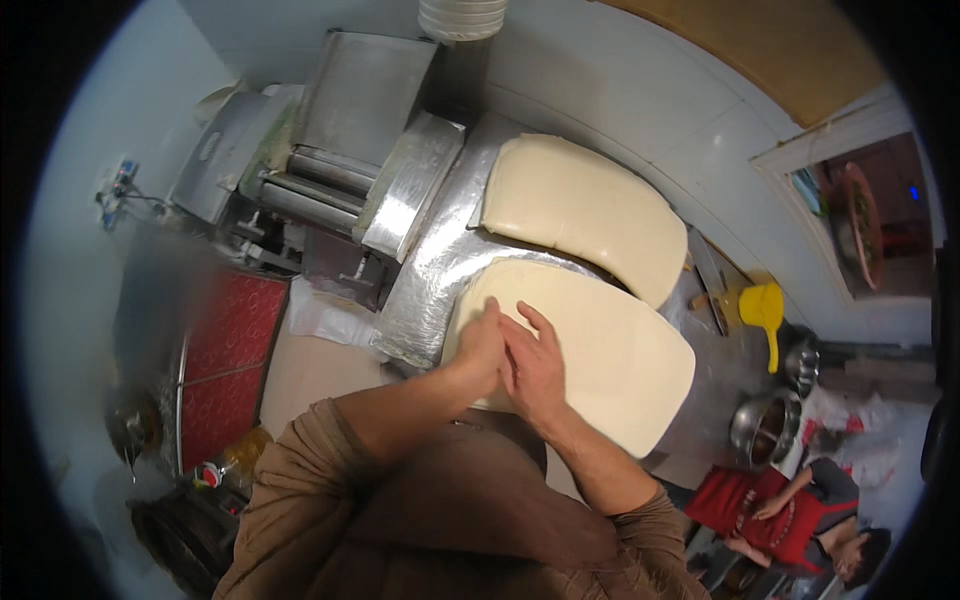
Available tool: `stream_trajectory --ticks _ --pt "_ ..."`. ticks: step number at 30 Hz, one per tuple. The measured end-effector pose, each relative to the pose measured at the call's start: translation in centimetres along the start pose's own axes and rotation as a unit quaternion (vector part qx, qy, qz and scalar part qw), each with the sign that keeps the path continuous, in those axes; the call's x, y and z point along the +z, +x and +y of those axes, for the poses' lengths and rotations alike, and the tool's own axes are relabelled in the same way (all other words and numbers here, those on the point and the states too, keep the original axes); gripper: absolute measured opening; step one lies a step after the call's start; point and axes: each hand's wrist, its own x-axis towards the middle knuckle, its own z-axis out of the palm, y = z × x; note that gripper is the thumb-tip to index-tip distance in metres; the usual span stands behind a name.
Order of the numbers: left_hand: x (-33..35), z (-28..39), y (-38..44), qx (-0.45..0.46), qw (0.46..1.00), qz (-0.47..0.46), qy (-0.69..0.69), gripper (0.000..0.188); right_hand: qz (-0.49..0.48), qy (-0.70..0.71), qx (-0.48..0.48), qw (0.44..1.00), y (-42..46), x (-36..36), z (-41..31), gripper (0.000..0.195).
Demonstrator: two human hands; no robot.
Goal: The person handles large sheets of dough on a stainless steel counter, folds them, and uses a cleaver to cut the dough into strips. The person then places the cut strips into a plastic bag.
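Note:
My left hand [481,346] and my right hand [535,367] meet above the left part of a thick, flat slab of pale dough [607,360]. The left hand is seen edge-on, so its inner fingers are hidden. On the right hand, thumb and fingers are spread, and nothing shows in its grasp. Whether either hand presses on the dough is unclear. Behind this slab lies a second folded slab of dough [585,206], rounded at its front edge. Both rest on a steel worktop [427,292].
A dough sheeter with metal rollers [315,202] stands at the left. To the right are a knife [709,285], a yellow dipper [761,306] and steel bowls [754,431]. A person in a red apron [772,510] is at lower right. A tiled wall [600,82] runs behind.

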Motion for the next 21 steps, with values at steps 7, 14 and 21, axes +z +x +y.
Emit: stream_trajectory --ticks 7,14,21 --pt "-10.8 5.5 10.1 0.149 0.977 0.044 0.144 0.050 0.160 0.029 0.151 0.975 -4.1 -4.8 -2.0 0.035" --pt "-10.2 6.2 18.5 0.045 0.902 -0.041 0.427 0.028 0.382 -0.023 0.409 0.828 -15.0 -14.8 11.4 0.028" --pt "-14.6 6.2 25.9 0.284 0.746 0.002 0.603 0.027 0.213 -0.174 0.555 0.785 -21.2 -22.1 28.7 0.040"
